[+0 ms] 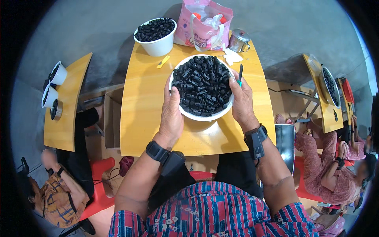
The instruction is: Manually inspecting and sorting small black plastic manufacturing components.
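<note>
A white bowl (199, 118) heaped with small black plastic pieces (203, 85), which look like cord locks, is between my hands over the table's middle. My left hand (172, 114) grips its left side, thumb on the rim. On the right side, my right hand (243, 102) closes around the bowl, thumb over the edge. A knife (241, 72) with a dark blade and a bit of green handle sticks up from my right hand, most of its handle hidden by the fingers. Whether the bowl's base touches the table cannot be seen.
On the yellow table (158, 134) stand a second white tub (158, 46) of black pieces, a pink bag (203, 33) and a lidded metal mug (239, 41). A small yellow tool (163, 61) and white scrap (232, 57) lie near them. People sit at tables on both sides.
</note>
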Motion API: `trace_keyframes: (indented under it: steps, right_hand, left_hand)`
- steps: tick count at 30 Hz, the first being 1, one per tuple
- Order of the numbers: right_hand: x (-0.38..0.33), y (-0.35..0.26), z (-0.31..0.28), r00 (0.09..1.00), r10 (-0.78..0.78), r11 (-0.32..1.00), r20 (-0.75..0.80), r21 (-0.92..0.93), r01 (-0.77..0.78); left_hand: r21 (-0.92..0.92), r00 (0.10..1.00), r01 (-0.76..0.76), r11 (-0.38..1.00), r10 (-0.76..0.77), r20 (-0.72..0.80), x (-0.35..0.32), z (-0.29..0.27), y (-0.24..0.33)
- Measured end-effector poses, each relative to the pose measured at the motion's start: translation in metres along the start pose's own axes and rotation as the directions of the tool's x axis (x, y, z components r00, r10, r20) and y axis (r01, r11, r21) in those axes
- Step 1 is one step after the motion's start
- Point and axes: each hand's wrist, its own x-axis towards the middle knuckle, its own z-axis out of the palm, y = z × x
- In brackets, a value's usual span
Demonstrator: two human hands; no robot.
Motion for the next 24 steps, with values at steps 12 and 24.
trace_keyframes:
  steps: [12,24]
  right_hand:
    - [0.031,0.014,0.006,0.991,-0.080,0.996,-0.108,-0.039,0.076]
    - [0.022,0.029,0.034,0.887,-0.033,0.985,-0.460,0.135,0.106]
  left_hand:
    - [-0.200,0.987,-0.030,0.979,-0.003,-0.160,0.042,0.011,-0.010]
    - [-0.190,0.944,-0.084,0.978,0.017,-0.330,0.052,0.020,-0.017]
